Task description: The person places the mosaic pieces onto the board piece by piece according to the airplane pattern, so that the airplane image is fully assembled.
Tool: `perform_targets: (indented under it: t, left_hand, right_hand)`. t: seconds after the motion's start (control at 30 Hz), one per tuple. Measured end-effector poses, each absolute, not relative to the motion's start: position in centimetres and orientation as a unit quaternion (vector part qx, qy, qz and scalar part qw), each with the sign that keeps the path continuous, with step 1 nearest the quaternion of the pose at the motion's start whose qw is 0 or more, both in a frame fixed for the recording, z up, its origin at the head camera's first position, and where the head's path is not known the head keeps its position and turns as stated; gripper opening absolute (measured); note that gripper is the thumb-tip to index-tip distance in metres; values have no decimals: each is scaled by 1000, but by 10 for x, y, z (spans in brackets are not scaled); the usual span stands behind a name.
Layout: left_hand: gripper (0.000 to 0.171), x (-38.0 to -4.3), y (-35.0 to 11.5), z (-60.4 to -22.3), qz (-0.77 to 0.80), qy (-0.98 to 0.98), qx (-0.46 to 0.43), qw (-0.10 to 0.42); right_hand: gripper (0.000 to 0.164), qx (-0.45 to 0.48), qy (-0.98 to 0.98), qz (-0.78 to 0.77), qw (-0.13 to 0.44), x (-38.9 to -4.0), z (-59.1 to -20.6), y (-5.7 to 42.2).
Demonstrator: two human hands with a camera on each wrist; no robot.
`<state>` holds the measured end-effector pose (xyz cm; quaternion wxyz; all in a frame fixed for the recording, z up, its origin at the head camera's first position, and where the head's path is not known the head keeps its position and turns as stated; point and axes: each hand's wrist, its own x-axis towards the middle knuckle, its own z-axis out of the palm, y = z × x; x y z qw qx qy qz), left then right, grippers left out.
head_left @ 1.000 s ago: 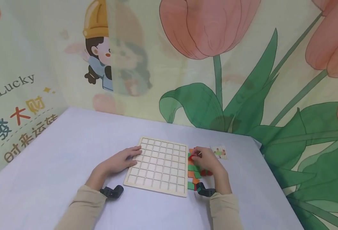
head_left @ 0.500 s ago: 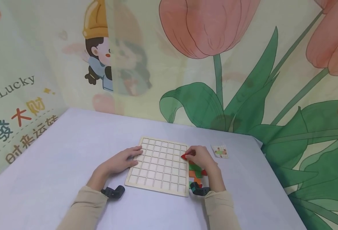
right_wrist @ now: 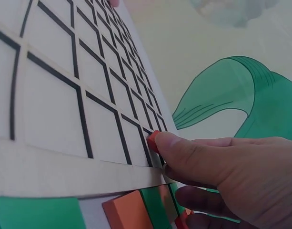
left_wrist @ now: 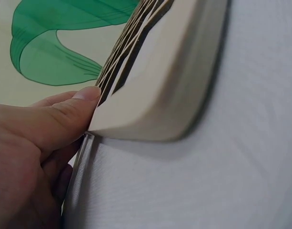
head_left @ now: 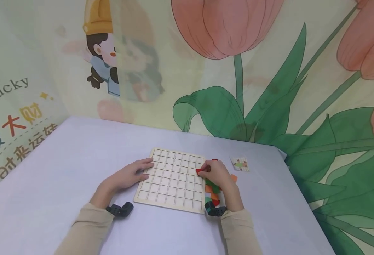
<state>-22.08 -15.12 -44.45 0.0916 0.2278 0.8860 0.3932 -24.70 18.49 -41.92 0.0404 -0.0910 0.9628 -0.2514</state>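
A square wooden grid board (head_left: 169, 207) lies on the table, its recessed cells bare. My left hand (head_left: 127, 174) rests at its left edge, fingers and thumb spread apart along the frame; the left wrist view shows the thumb (left_wrist: 72, 112) against the board's edge. At the opposite side, my right hand (head_left: 218, 175) pinches a small red piece (right_wrist: 153, 141) between thumb and fingers. That piece is over the cells by the right rim. Beside the board, partly under the right hand, lie several green, orange and red flat pieces (head_left: 213, 187).
A small card with a coloured grid pattern (head_left: 240, 164) lies behind and right of the right hand. The white-covered table (head_left: 78, 159) meets a printed fabric backdrop (head_left: 148, 117) at its rear edge. Each wrist wears a black camera (head_left: 120, 209).
The right hand has moved left from the pile onto the board's right side, carrying the red piece. The left hand has kept its place on the board. The head view has shifted slightly.
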Motion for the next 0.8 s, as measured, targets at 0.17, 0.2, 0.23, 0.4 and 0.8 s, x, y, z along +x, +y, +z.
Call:
perform_targets:
  t: [0.17,0.2,0.23,0.4,0.8]
  left_hand:
    - [50,-222,-152,-441,388,889,226,89]
    - [50,-222,-152,-441,385,890,227,89]
    - [50,-222,-152,-442,384,891,225,91]
    - [50,-221,-152,-442,387,890,223,94]
    - [50,-220,-151,-444,397,888,208,99]
  right_hand:
    - [15,-92,969,-229,30,-248,-418,182]
    - [15,-92,969,-227,30,-247,-418,181]
    - [15,-93,970,-224,30,-246,-418,181]
    - [17,-92,971,-217,31,-244,-417,179]
    - [27,-94,982,-162,33,-239,-414,172]
